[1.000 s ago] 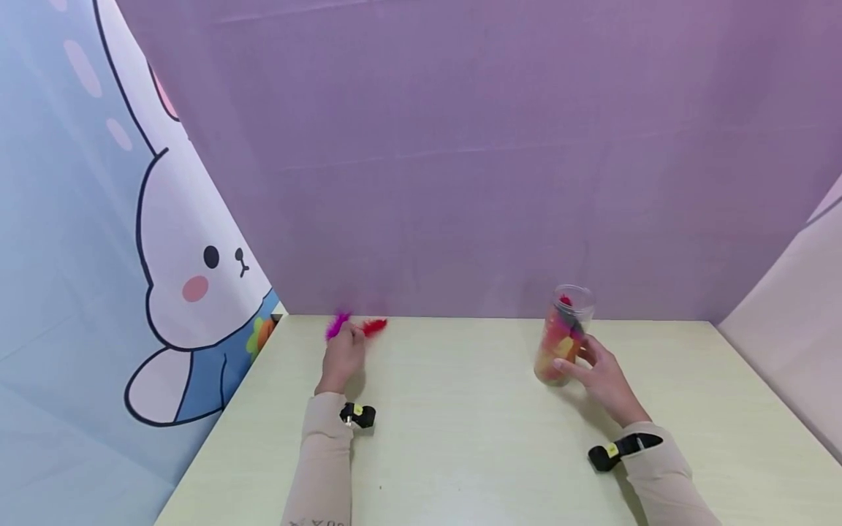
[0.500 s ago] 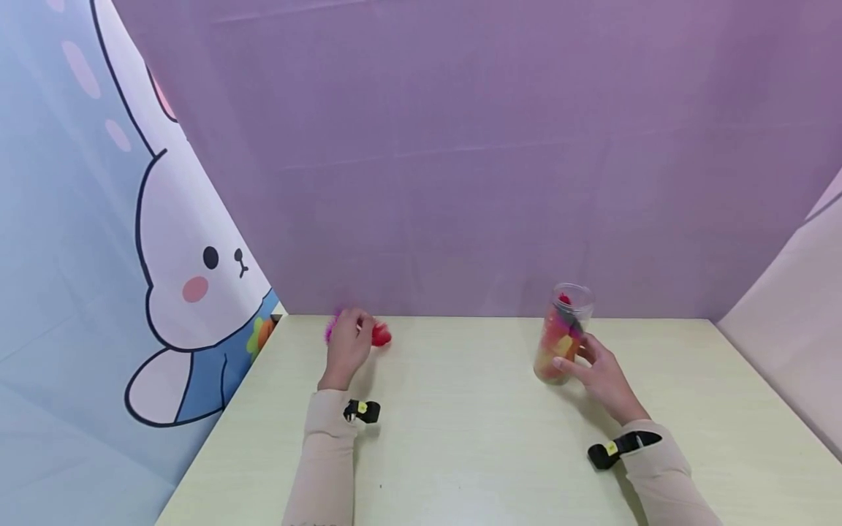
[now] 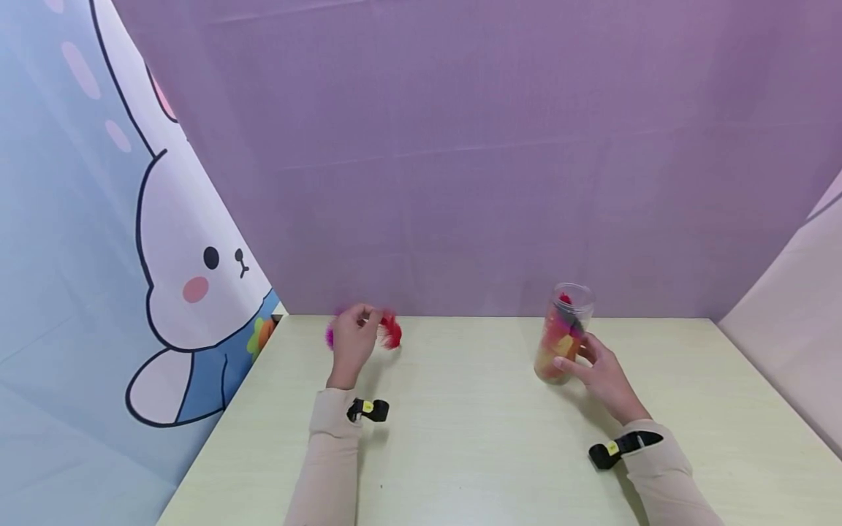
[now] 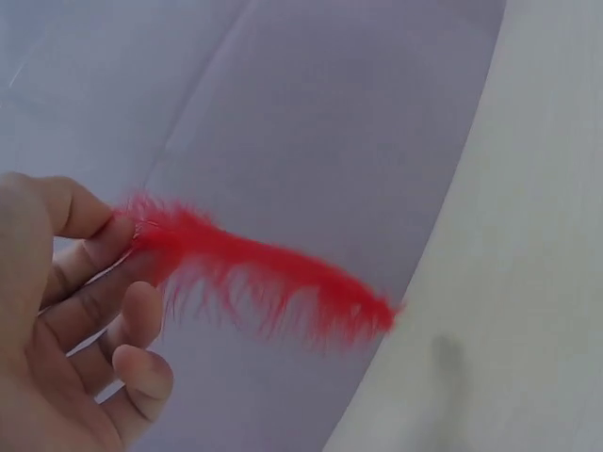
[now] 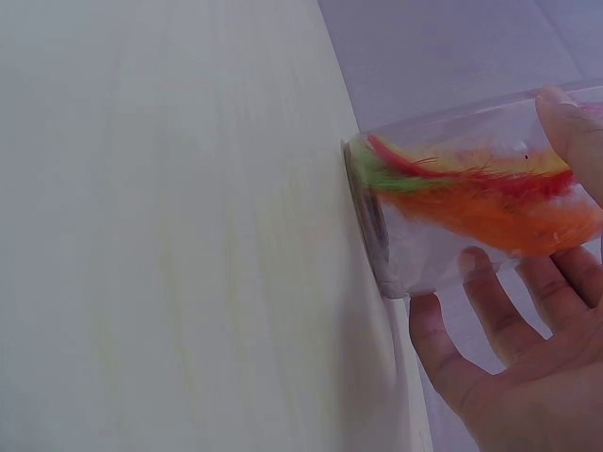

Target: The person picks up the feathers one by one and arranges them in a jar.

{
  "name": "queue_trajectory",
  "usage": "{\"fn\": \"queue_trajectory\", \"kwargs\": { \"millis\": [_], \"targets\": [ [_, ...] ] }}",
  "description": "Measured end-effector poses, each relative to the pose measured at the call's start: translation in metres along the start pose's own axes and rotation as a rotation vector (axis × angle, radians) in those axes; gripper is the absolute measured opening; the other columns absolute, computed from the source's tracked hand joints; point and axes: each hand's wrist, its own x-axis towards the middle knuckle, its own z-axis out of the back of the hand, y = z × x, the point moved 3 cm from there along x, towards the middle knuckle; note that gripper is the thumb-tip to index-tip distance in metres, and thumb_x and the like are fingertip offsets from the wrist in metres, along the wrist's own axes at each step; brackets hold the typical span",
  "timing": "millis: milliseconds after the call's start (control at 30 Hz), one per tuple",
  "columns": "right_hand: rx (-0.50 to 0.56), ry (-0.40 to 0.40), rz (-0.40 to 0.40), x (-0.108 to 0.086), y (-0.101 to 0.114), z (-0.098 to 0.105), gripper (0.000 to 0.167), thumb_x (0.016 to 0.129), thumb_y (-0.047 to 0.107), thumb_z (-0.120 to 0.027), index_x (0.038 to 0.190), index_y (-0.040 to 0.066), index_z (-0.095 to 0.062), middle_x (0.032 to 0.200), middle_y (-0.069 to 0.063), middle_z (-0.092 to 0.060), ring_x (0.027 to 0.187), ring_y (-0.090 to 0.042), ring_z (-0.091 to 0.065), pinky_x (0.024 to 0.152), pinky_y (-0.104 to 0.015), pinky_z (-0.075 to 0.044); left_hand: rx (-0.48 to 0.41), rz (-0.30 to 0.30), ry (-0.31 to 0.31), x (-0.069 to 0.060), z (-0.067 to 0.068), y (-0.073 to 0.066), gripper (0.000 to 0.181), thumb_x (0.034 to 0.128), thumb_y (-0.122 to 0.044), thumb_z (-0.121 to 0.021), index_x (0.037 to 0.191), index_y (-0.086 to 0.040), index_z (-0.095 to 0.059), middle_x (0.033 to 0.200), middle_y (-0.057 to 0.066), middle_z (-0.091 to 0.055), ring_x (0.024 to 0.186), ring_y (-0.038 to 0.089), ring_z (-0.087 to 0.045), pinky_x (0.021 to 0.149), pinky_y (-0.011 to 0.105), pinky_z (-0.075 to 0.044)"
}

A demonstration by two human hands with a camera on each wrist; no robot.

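Note:
Between thumb and forefinger my left hand (image 3: 354, 342) pinches one end of a red feather (image 3: 392, 331). In the left wrist view the feather (image 4: 268, 268) stretches out to the right, clear of the tabletop. A purple feather (image 3: 330, 334) shows just behind the left hand, partly hidden by it. On the right, my right hand (image 3: 607, 380) grips a clear, lidless jar (image 3: 559, 321) by its side. Several feathers in red, orange, green and other colours (image 5: 528, 221) are inside the jar, which stands on the table.
The pale table (image 3: 454, 416) reaches back to a purple cloth (image 3: 421, 161). A blue curtain with a cartoon rabbit (image 3: 184, 292) hangs at the left, and a white cloth (image 3: 789, 336) at the right. Both wrists wear black cameras (image 3: 377, 410).
My left hand has lifted the red feather and shifted slightly right, so the feather now hangs downward. The right hand and the jar stay in place.

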Motion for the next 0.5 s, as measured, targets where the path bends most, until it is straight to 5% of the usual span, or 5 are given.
{"fn": "queue_trajectory", "kwargs": {
  "millis": [433, 500],
  "targets": [
    [0.000, 0.001, 0.002, 0.002, 0.001, 0.001, 0.091, 0.091, 0.048, -0.074, 0.161, 0.012, -0.028, 0.162, -0.021, -0.037, 0.149, -0.047, -0.034, 0.111, -0.078, -0.025, -0.186, 0.176, 0.026, -0.005, -0.019, -0.012, 0.020, 0.0992, -0.025, -0.064, 0.092, -0.011, -0.076, 0.083, 0.008, -0.078, 0.053, 0.018, -0.063, 0.047, 0.025, -0.036],
    [-0.002, 0.001, 0.002, 0.003, 0.000, 0.001, 0.091, 0.091, 0.048, -0.074, 0.161, 0.012, -0.028, 0.162, -0.021, -0.037, 0.149, -0.047, -0.034, 0.111, -0.078, -0.025, -0.212, 0.191, 0.028, -0.006, -0.021, -0.013, 0.020, 0.0996, -0.023, -0.064, 0.092, -0.010, -0.076, 0.084, 0.008, -0.079, 0.055, 0.027, -0.065, 0.048, 0.025, -0.038]
  ]
}}
